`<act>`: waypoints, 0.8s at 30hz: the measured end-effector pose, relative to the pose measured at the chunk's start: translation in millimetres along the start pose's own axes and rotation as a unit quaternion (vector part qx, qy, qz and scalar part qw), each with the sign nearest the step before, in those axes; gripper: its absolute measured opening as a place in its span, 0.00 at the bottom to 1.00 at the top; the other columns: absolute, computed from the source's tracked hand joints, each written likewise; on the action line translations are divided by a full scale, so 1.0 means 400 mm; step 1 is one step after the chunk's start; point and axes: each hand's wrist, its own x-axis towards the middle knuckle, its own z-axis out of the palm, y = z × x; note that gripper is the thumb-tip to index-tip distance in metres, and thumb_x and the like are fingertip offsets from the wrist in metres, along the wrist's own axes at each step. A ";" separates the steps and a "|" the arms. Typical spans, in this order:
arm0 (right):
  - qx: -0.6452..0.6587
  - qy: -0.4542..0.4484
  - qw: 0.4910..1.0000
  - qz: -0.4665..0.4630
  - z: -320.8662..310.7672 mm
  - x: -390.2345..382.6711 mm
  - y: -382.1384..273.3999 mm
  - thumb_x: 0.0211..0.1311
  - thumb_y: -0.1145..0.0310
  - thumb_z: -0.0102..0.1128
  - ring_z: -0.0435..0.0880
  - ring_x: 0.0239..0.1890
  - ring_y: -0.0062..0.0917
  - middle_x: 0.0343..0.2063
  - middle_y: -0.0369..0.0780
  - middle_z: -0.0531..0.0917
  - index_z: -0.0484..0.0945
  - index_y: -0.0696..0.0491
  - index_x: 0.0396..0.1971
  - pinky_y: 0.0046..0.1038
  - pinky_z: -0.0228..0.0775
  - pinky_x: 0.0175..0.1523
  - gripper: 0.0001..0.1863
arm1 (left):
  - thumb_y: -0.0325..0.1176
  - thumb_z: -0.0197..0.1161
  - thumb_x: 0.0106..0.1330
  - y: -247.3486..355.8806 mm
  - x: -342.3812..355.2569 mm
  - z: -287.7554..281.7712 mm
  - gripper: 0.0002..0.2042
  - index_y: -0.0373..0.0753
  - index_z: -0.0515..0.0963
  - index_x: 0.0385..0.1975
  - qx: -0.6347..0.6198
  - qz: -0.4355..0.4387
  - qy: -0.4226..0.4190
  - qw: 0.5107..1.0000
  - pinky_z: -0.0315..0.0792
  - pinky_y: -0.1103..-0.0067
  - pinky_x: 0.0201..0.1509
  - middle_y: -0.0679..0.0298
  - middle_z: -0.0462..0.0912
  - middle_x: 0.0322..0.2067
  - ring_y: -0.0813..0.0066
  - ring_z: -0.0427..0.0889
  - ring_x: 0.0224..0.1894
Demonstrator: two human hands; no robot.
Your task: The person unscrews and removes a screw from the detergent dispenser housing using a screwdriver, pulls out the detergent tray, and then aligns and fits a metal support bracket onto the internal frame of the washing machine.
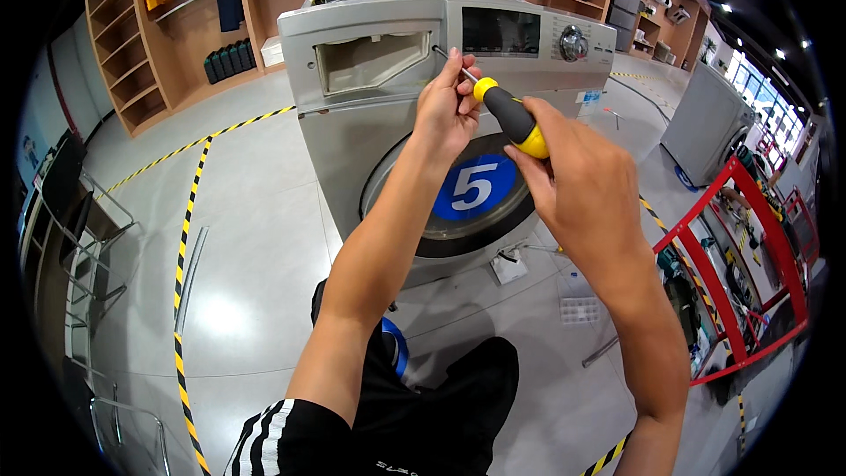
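Note:
A grey front-load washing machine [344, 145] stands before me, its detergent drawer slot [374, 62] an open hollow at the upper left of the front. My right hand [577, 172] is wrapped round the yellow and black handle of a screwdriver [509, 115]. The screwdriver's shaft runs up and left, and its tip meets the panel just right of the slot. Close to the tip, my left hand [448, 110] has its thumb and fingers pinched at the thin shaft. A screw at the tip is too small to make out.
Right of the machine are a red metal cart [705, 278] with tools and another grey washer [714, 123]. A clear compartment box [579, 310] lies on the floor. Chairs [75, 203] stand at the left, wooden shelves [198, 22] behind. Yellow-black tape [187, 238] marks the floor.

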 end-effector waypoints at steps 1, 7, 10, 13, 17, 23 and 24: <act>-0.004 -0.016 1.000 0.022 0.002 -0.005 -0.003 0.54 0.56 0.63 0.73 0.12 0.38 0.10 0.43 0.73 0.76 0.57 0.27 0.32 0.63 0.20 0.17 | 0.38 0.57 0.65 0.004 -0.005 -0.002 0.11 0.36 0.72 0.35 0.000 -0.006 -0.014 1.000 0.55 0.92 0.13 0.68 0.74 0.23 0.90 0.58 0.12; -0.052 -0.136 0.980 0.132 -0.020 0.026 -0.014 0.51 0.63 0.66 0.76 0.16 0.37 0.16 0.44 0.77 0.75 0.58 0.36 0.32 0.65 0.23 0.17 | 0.32 0.54 0.63 0.023 -0.024 0.002 0.09 0.32 0.72 0.37 -0.035 -0.032 -0.049 0.998 0.58 0.94 0.13 0.66 0.76 0.28 0.90 0.62 0.13; -0.011 -0.004 1.000 0.012 0.000 0.002 0.004 0.54 0.60 0.63 0.74 0.13 0.37 0.11 0.44 0.74 0.75 0.58 0.26 0.32 0.63 0.20 0.15 | 0.32 0.53 0.64 0.011 -0.025 -0.012 0.08 0.33 0.73 0.36 -0.008 -0.029 -0.054 0.998 0.58 0.94 0.13 0.66 0.76 0.25 0.89 0.62 0.12; -0.017 -0.006 1.000 -0.005 0.008 -0.005 0.010 0.54 0.58 0.62 0.76 0.13 0.36 0.10 0.42 0.74 0.73 0.58 0.23 0.31 0.65 0.18 0.17 | 0.35 0.54 0.66 0.008 -0.023 -0.012 0.09 0.34 0.72 0.35 -0.008 -0.043 -0.061 0.997 0.58 0.93 0.13 0.68 0.73 0.22 0.89 0.61 0.13; -0.064 -0.161 0.976 0.130 -0.001 0.003 -0.004 0.49 0.63 0.66 0.79 0.19 0.36 0.16 0.43 0.77 0.73 0.59 0.33 0.32 0.68 0.22 0.18 | 0.37 0.56 0.66 0.013 -0.014 -0.038 0.10 0.35 0.70 0.35 -0.009 -0.047 -0.081 0.996 0.58 0.93 0.14 0.67 0.73 0.25 0.90 0.63 0.16; -0.004 -0.010 1.000 -0.021 0.005 -0.026 0.014 0.54 0.56 0.62 0.75 0.12 0.38 0.08 0.44 0.73 0.74 0.58 0.25 0.33 0.65 0.18 0.18 | 0.37 0.57 0.65 -0.006 -0.005 -0.030 0.10 0.35 0.71 0.34 -0.006 -0.020 -0.038 0.999 0.59 0.93 0.14 0.66 0.73 0.25 0.90 0.64 0.18; -0.007 -0.027 1.000 0.004 0.004 -0.026 0.009 0.54 0.57 0.62 0.75 0.13 0.38 0.10 0.44 0.74 0.74 0.58 0.27 0.33 0.64 0.20 0.17 | 0.37 0.57 0.65 -0.003 -0.007 -0.031 0.11 0.35 0.71 0.34 -0.004 -0.021 -0.038 0.999 0.59 0.93 0.15 0.66 0.73 0.26 0.89 0.64 0.18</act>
